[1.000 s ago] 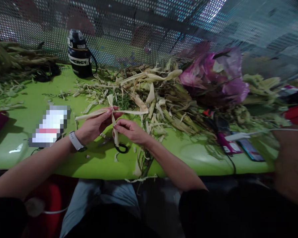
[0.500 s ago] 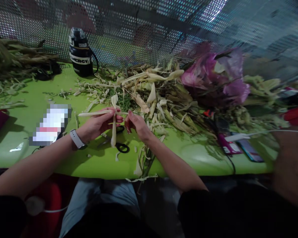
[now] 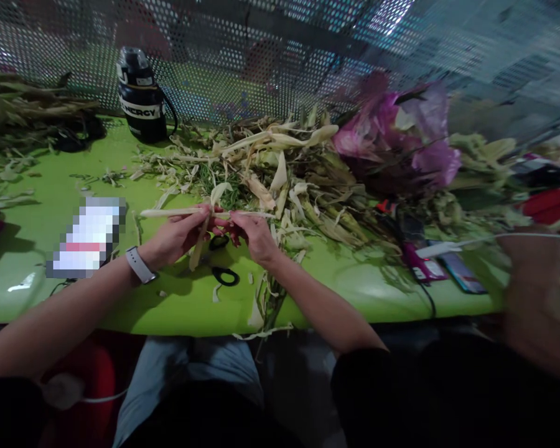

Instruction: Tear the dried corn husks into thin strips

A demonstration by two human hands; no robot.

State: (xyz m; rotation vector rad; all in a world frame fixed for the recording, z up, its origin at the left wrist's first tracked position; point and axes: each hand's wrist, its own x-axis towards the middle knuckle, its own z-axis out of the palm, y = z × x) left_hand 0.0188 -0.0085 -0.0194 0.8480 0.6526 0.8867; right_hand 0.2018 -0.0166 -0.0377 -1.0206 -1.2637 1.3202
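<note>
Above a lime-green table (image 3: 186, 305) my left hand (image 3: 175, 236) pinches crossed pale leaf strips (image 3: 168, 213) where they meet; one strip runs level to the left and right, another hangs down from the crossing. My right hand (image 3: 252, 233) grips the same strips just right of the crossing, fingertips touching the left hand's. A white watch sits on my left wrist. Black-handled scissors (image 3: 224, 275) lie on the table under my hands.
A heap of dried leaves and stalks (image 3: 289, 180) fills the table behind my hands. A black bottle (image 3: 140, 99) stands at the back left before a perforated metal screen. A purple bag (image 3: 396, 137) and phones (image 3: 448, 267) lie right. Another person's arm (image 3: 536, 292) is at the right edge.
My right hand rose from the hanging strip's lower part to the crossing and closed in against my left hand. The hanging strip swung left.
</note>
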